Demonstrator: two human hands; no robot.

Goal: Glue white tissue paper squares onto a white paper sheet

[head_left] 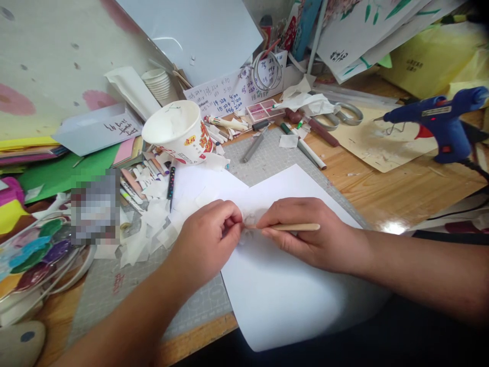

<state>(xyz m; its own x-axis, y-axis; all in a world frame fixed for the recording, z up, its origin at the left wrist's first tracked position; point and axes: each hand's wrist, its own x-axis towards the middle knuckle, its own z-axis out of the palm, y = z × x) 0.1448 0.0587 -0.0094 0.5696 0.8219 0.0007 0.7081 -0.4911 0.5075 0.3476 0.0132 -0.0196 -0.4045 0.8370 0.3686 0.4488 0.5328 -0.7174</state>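
Observation:
My right hand (315,234) grips a slim tool with a pale wooden handle (300,227). Its thin tip points left toward my other hand, and whether it is a brush cannot be made out. Thumb and forefinger of my left hand (212,237) are pressed together beside that tip. In the gap between both hands sits a small, pale, see-through thing (250,219), too blurred to name and mostly hidden by the fingers. Beneath the hands lies white paper (290,300), its near edge curling over the table's front edge.
A grey cutting mat (191,300) lies under the paper. Paper scraps (147,234) and markers (132,186) crowd the left, near a paint palette (34,255). Behind stands a paper bowl (175,130). Scissors (340,116) and a blue glue gun (439,120) are at the right.

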